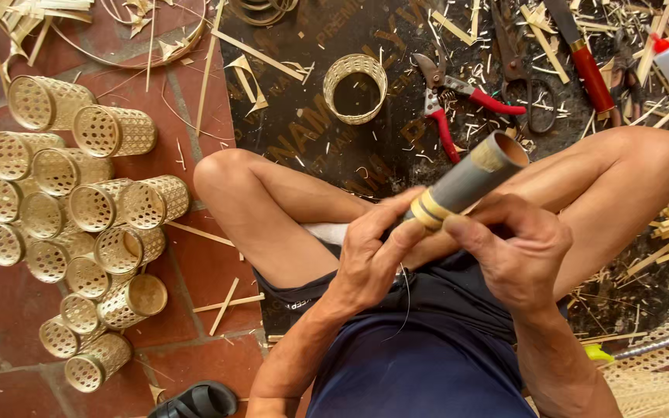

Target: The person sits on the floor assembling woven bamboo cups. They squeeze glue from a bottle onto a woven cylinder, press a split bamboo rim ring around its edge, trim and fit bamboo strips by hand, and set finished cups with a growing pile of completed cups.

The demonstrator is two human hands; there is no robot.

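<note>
Both hands hold a grey tube (474, 174) in front of my lap, its open end pointing up and right. A band of pale bamboo strip (429, 209) wraps the tube's lower end. My left hand (373, 251) pinches that band with thumb and fingers. My right hand (516, 248) grips the tube from the right, thumb on the band. A thin strand hangs below my left hand. My bare knees spread to either side.
Several woven bamboo cylinders (79, 217) lie piled on the red tile floor at left. On a dark board ahead lie a woven ring (355, 87), red-handled pruning shears (451, 97), scissors (524, 73), a red-handled knife (586, 58), and bamboo shavings. A black sandal (195, 401) is at the bottom.
</note>
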